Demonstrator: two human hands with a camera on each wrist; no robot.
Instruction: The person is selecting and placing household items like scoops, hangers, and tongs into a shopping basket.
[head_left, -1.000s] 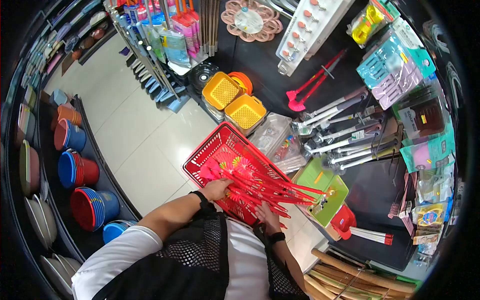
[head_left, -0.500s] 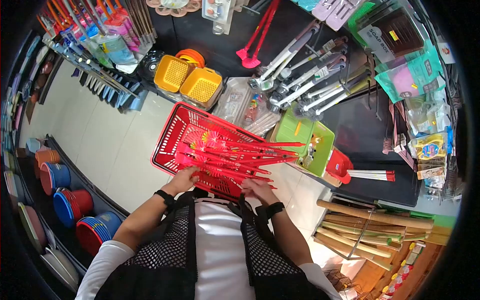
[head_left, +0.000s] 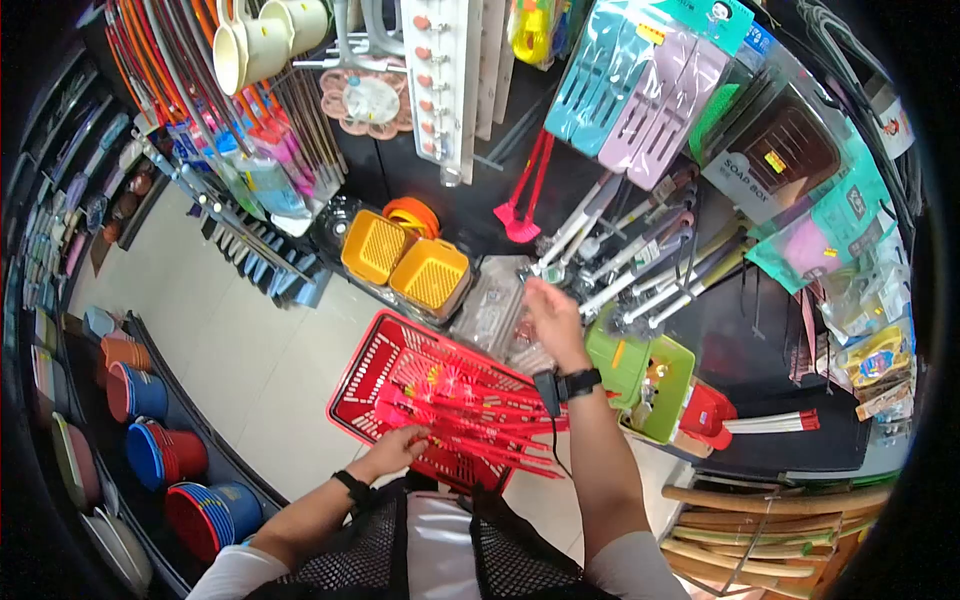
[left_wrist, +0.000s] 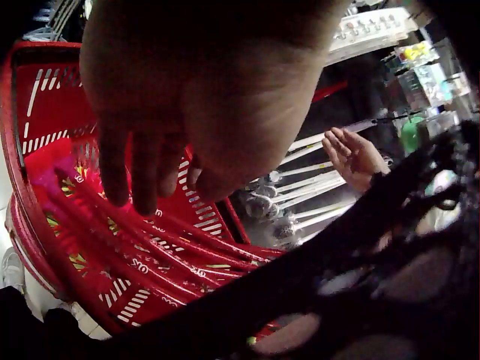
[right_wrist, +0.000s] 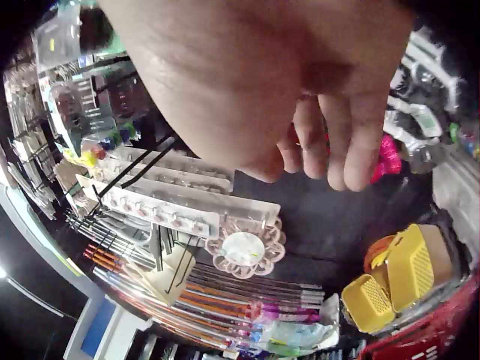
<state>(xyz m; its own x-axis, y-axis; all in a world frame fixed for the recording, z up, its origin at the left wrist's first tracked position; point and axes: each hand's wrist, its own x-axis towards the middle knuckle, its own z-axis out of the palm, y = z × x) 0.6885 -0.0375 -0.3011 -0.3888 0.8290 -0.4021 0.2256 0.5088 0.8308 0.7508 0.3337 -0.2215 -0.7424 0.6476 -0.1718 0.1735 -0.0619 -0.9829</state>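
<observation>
A red shopping basket (head_left: 352, 375) holds a bundle of long-handled red things (head_left: 490, 425) with flared pinkish heads; their handles stick out over its right side. My left hand (head_left: 402, 447) is low over the bundle at the basket's near side. In the left wrist view its fingers (left_wrist: 146, 176) hang loosely down, close over the red handles. My right hand (head_left: 553, 318) is raised beyond the basket, fingers loosely extended with nothing in them. Past its fingertips, a matching pair of long-handled red things (head_left: 522, 200) hangs on the display; a pink head (right_wrist: 388, 159) shows behind the fingers.
White-handled round brushes (head_left: 640, 260) hang to the right of my right hand. Yellow baskets (head_left: 430, 275) and clear plastic boxes (head_left: 490, 305) sit behind the shopping basket. A green bin (head_left: 668, 400) stands at right. Stacked buckets (head_left: 215, 515) line the left shelf.
My right hand has left the handles at the basket and reached forward toward the display. My left hand stays by the bundle. The head view has shifted, taking in more of the upper display.
</observation>
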